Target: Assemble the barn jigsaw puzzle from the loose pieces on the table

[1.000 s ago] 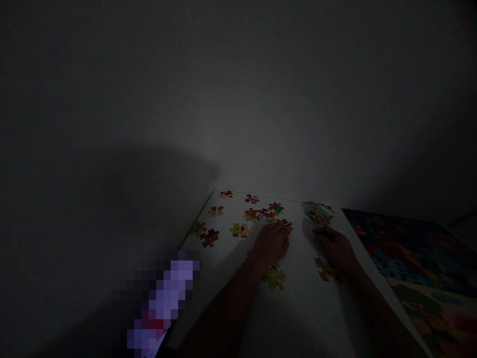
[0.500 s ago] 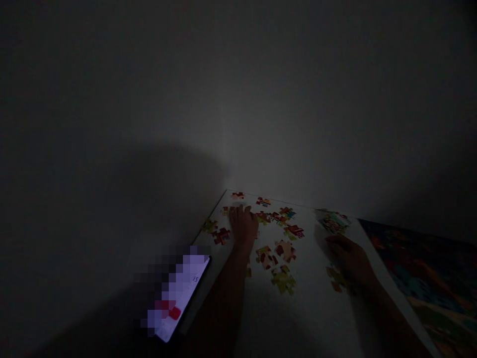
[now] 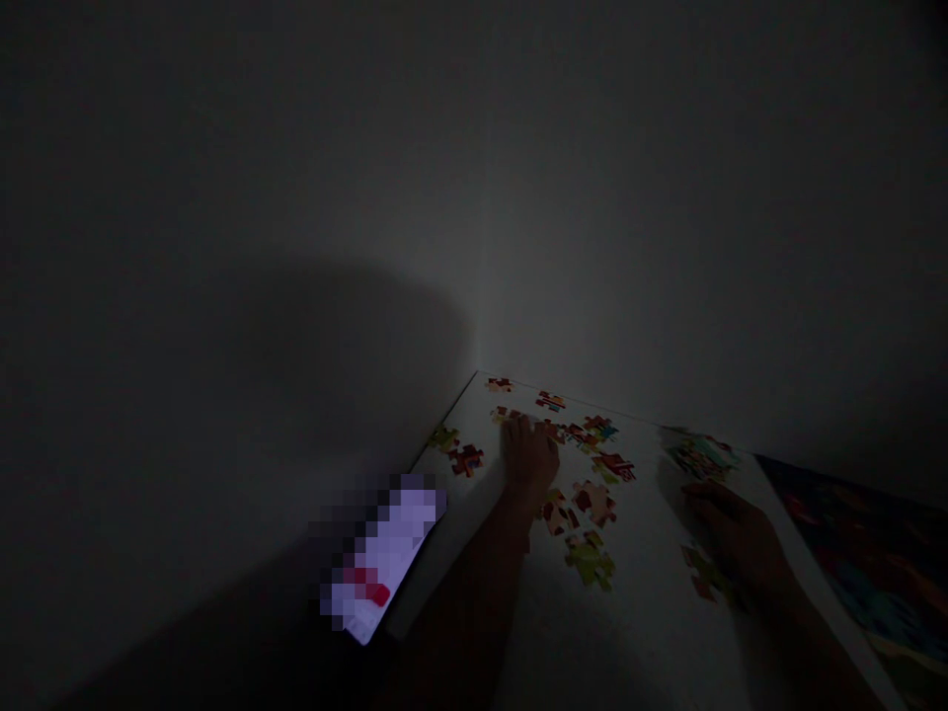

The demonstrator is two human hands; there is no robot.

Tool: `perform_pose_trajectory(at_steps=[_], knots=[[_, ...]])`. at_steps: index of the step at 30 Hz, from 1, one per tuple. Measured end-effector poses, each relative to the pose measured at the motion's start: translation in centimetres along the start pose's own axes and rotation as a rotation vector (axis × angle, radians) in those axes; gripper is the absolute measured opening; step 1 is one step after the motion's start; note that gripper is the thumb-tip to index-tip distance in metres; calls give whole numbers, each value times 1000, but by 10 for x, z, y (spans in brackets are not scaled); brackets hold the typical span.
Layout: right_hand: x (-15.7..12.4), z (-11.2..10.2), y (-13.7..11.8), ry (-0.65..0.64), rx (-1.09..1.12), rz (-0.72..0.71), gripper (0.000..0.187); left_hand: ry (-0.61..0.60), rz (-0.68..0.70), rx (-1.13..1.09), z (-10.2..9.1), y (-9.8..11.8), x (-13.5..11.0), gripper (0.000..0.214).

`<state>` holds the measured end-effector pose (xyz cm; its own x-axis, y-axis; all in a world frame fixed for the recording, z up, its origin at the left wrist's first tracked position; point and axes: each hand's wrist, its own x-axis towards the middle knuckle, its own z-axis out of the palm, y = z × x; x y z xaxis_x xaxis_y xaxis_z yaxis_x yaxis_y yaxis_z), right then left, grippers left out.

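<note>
Several loose jigsaw puzzle pieces (image 3: 593, 502) lie spread on a white tabletop (image 3: 592, 652) in dim light. My left hand (image 3: 531, 456) reaches over the upper group of them, palm down, with its fingers somewhat apart and bent onto the surface. A reddish piece (image 3: 555, 432) lies beside its fingertips; the hand partly covers the pieces under it. On the right, my right hand (image 3: 733, 523) is closed, thumb and index finger together, just in front of a greenish cluster of pieces (image 3: 703, 456). Whether anything sits in that pinch is too dark to tell. Below its wrist is a green-brown piece (image 3: 703, 573).
A lit phone (image 3: 404, 553), partly pixelated, is at the table's left edge. Pale walls (image 3: 629, 247) meet in a corner behind the table. On the right lies a dark colourful picture sheet (image 3: 851, 553). More pieces (image 3: 466, 459) lie near the left edge.
The view has shifted, so everything sits further right. My left hand has slid slightly right across the pieces. My right hand stays by the greenish cluster.
</note>
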<state>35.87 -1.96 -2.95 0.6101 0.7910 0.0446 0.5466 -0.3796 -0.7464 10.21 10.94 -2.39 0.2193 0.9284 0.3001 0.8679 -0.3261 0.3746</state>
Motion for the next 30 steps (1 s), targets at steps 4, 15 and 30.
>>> perform_pose_trajectory(at_steps=[4, 15, 30], knots=[[0, -2, -3, -5, -8, -27, 36, -43, 73, -42, 3, 13, -8, 37], [-1, -3, -8, -46, -82, -36, 40, -115, 217, -31, 3, 36, -26, 34], [-17, 20, -23, 4, -172, -86, 48, 17, 105, -29, 11, 25, -16, 36]])
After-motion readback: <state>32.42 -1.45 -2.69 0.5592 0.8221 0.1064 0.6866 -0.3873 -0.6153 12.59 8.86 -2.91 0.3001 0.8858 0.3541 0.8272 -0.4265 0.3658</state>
